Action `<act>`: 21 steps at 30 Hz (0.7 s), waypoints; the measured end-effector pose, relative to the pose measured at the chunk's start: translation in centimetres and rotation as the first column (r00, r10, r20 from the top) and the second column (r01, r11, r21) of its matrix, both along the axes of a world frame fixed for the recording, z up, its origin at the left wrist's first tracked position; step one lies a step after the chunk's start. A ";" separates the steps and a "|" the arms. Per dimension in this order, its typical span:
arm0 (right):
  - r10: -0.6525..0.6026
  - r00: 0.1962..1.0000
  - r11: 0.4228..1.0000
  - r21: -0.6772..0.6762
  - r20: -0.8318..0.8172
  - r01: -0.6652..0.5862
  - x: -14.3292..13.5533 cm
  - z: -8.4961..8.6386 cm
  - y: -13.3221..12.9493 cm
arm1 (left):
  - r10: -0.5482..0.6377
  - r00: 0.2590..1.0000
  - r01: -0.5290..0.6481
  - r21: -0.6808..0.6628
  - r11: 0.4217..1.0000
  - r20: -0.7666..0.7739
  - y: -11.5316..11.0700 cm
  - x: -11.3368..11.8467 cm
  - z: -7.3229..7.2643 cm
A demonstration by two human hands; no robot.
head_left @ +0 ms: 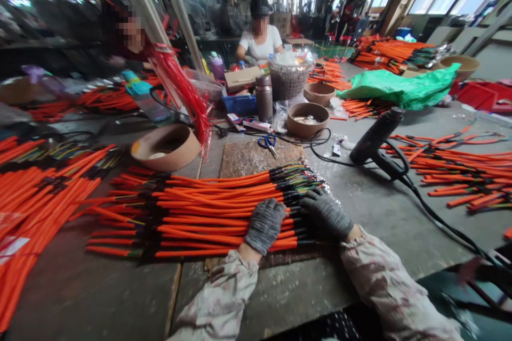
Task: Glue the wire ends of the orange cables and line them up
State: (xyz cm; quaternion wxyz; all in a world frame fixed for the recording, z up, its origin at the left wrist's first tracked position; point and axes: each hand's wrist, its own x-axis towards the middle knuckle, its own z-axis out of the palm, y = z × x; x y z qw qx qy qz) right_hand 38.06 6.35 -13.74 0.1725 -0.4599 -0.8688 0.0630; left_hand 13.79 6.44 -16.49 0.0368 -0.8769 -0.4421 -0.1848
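A row of orange cables (216, 194) with black sleeves and thin wire ends lies across a worn board (244, 157). My left hand (265, 225), in a grey knitted glove, rests on the orange part of the cables, its fingers curled over them; whether it grips any is unclear. To the right, my right hand (326, 213), gloved alike, reaches over the black sleeved ends, close to the thin wires; its fingertips are blurred. Blue-handled scissors (268, 143) lie on the board beyond the cables.
A black heat gun (376, 141) stands at right, its cord running right. More orange cables (52, 208) lie at left and others (460, 170) at right. Beyond are round bowls (166, 148), a flask (263, 98), a basket (290, 77), green plastic (404, 88) and two seated people.
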 end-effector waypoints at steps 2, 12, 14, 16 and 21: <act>0.045 0.971 0.998 -0.039 -0.237 -0.055 0.6 0.6 -0.1 | -0.009 0.998 0.009 0.000 1.000 0.066 0.1 -0.3 0.1; -0.091 0.893 0.987 0.082 -0.441 0.141 0.2 -0.5 0.2 | 0.097 0.992 -0.097 -0.002 0.995 0.082 1.7 -1.3 0.0; -0.084 0.923 0.987 0.099 -0.376 0.130 -0.1 -0.3 0.1 | 0.079 0.995 -0.078 -0.009 0.997 0.062 1.6 -1.3 0.0; -0.079 0.948 0.988 0.104 -0.307 0.116 -0.5 0.0 0.0 | 0.054 0.996 -0.055 0.015 0.998 0.067 1.5 -1.3 0.0; -0.075 0.979 0.990 0.105 -0.188 0.096 -1.1 0.2 0.2 | -0.068 0.993 0.047 0.213 0.976 0.092 1.9 -2.1 -0.4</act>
